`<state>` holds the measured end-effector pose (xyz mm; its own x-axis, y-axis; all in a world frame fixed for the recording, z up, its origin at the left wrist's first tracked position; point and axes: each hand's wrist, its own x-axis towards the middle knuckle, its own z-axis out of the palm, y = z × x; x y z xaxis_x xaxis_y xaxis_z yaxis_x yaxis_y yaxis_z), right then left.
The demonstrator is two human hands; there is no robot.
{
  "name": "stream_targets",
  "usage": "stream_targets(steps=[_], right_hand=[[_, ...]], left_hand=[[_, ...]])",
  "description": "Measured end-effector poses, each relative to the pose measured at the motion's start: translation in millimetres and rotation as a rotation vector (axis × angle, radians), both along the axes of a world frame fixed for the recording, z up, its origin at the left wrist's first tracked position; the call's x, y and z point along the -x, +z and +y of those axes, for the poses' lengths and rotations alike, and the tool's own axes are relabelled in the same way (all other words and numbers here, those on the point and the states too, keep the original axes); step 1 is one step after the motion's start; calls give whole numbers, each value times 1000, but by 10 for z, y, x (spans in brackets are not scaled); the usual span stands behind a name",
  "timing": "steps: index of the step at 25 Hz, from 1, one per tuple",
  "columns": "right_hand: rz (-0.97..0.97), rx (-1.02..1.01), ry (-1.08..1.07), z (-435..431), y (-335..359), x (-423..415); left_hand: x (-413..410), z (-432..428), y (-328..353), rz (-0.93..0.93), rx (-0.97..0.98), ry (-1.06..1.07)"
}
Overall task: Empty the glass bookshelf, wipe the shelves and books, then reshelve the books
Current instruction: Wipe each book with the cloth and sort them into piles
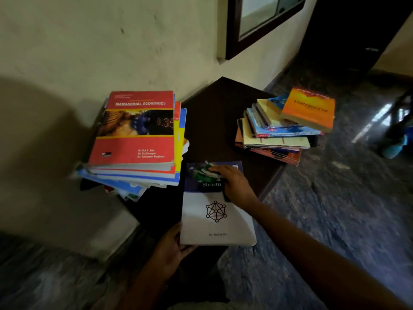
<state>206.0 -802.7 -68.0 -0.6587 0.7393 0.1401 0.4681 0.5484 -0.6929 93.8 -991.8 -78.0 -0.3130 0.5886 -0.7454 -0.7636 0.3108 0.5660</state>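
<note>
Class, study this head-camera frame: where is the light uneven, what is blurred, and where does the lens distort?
Head view: dim overall, with a broad soft shadow on the wall at left; glare streaks the floor at right; the green cloth on the blue-and-white book is motion-blurred; the wide lens tilts and bends the dark frame.

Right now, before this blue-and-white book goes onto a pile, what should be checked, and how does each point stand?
1. Left hand holds the blue-and-white paperback book by its near corner: ok.
2. Right hand presses the green-and-white cloth on the cover's blue band: ok.
3. Whole cover wiped: cannot tell.
4. Left pile under the red textbook stacked square: not ok, lower books splay out.
5. Right pile under the orange book stacked square: not ok, books lie askew.
6. Bare room on the dark wooden table between the piles: ok.
</note>
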Motion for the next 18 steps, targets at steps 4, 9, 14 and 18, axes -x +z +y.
stream_targets(steps=[4, 9, 14, 18], right_hand=[[-298, 5, 70, 270, -234, 342], [-189, -327, 287, -383, -512, 168], [-58, -143, 590, -830, -503, -354], [67, 237, 379, -237, -39, -495]], left_hand=[[56, -1, -55, -67, 41, 46], [153, -8, -122, -155, 55, 39], [174, -20, -178, -155, 23, 20], [151, -9, -175, -135, 46, 12]])
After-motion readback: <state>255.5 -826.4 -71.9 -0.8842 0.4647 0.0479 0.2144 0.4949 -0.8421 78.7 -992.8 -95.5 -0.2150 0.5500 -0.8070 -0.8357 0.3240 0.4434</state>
